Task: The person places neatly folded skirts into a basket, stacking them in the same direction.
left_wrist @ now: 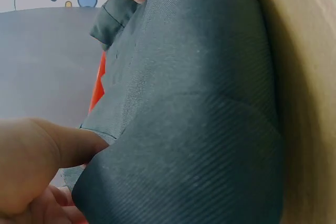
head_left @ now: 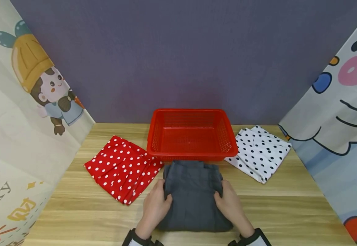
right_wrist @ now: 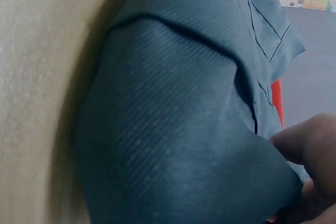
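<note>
As your left hand (head_left: pixel 157 202) and right hand (head_left: pixel 231 205) pinch its sides, apparently keeping the layers together, the folded dark-gray garment (head_left: pixel 194 201) lies on the near side of the red basket (head_left: pixel 190 154), red polka-dot cloth (head_left: pixel 123 170) left, white polka-dot cloth (head_left: pixel 260 153) right.

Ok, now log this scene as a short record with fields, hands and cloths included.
left grip: pinches the gray cloth at its left side
right grip: pinches the same cloth at its right side
gray cloth: folded, nearer the person than the basket
basket: red, perforated sides
red cloth: white dots, folded, left of the basket
white cloth: black dots, folded, right of the basket
table: wood-grain top
</note>
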`<action>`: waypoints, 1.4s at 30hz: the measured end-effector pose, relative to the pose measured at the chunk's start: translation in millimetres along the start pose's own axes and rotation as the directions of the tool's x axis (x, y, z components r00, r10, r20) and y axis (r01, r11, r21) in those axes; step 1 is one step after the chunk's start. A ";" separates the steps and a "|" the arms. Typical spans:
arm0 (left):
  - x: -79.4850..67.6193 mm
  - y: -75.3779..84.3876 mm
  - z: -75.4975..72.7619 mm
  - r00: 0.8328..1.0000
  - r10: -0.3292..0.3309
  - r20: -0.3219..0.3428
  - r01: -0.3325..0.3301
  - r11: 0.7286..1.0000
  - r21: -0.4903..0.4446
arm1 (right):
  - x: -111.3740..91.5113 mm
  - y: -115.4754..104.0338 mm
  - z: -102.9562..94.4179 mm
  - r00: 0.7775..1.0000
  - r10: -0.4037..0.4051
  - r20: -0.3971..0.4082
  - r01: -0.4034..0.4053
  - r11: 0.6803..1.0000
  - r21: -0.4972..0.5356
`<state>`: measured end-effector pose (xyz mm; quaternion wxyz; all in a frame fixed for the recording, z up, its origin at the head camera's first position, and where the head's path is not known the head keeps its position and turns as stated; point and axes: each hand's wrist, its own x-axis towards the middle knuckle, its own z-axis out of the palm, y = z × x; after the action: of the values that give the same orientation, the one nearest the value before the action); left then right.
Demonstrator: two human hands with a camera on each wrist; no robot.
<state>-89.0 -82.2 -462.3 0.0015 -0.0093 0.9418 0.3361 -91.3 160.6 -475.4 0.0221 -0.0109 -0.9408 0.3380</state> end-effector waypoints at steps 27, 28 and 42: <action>5.7 17.0 -21.4 0.959 0.186 -0.214 -0.182 0.983 0.036 | 12.3 -21.0 -24.7 0.948 -0.216 -0.235 0.212 0.976 -0.043; 8.1 18.4 -23.1 0.958 0.189 -0.218 -0.185 0.982 0.040 | 15.1 -22.1 -26.4 0.946 -0.220 -0.237 0.217 0.975 -0.039; 49.6 35.8 -42.7 0.934 0.244 -0.262 -0.243 0.969 0.038 | 57.6 -38.0 -48.9 0.935 -0.264 -0.239 0.254 0.965 -0.069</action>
<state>-139.1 -82.3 -407.1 -0.1658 0.0625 0.9283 0.3269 -146.6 164.5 -411.6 0.1828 0.0709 -0.9300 0.3109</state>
